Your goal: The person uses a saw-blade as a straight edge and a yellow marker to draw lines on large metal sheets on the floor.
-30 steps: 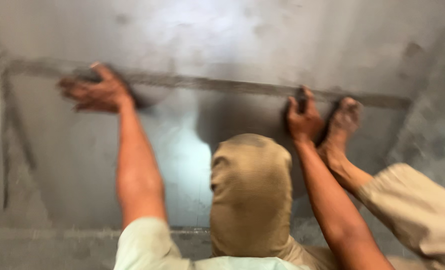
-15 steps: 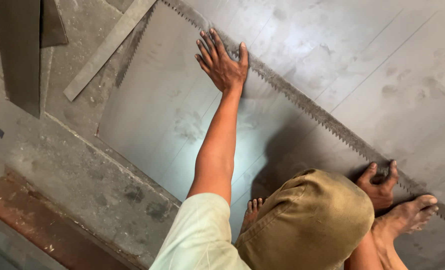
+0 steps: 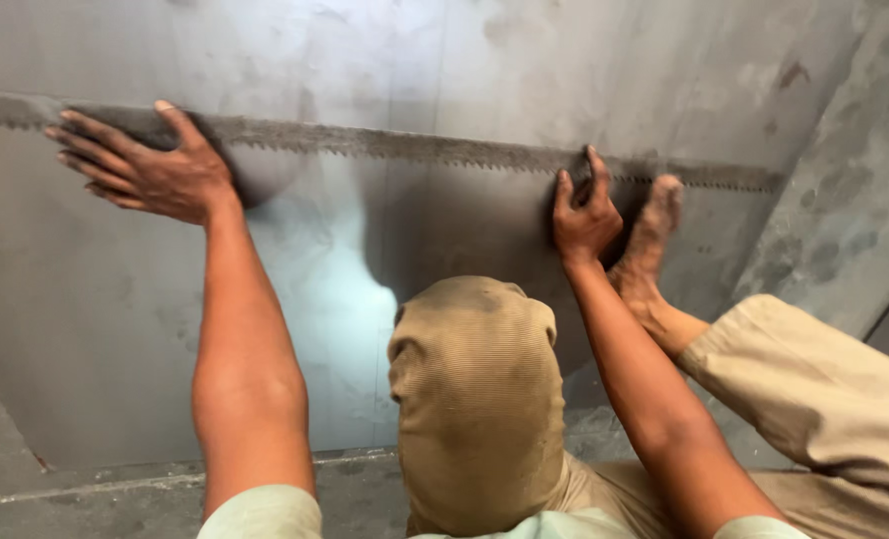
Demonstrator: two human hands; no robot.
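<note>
A large grey metal sheet (image 3: 115,329) lies flat on the floor, and its far edge (image 3: 384,143) is jagged like saw teeth. My left hand (image 3: 145,170) presses flat on the sheet at that edge on the left, fingers spread, holding nothing. My right hand (image 3: 584,215) is curled around a small dark object (image 3: 586,186) at the jagged edge on the right; what it is I cannot tell. My bare right foot (image 3: 649,240) rests on the sheet just right of that hand. My bent knee in tan trousers (image 3: 479,389) fills the lower middle.
A second grey sheet (image 3: 464,60) lies beyond the jagged edge. Rough concrete floor (image 3: 854,200) shows at the right and along the near edge (image 3: 85,494). My other trouser leg (image 3: 824,389) is at the lower right.
The view swung left half a second ago and has come back to the front. Both hands stay at the jagged edge, the left flat, the right still curled by my foot.
</note>
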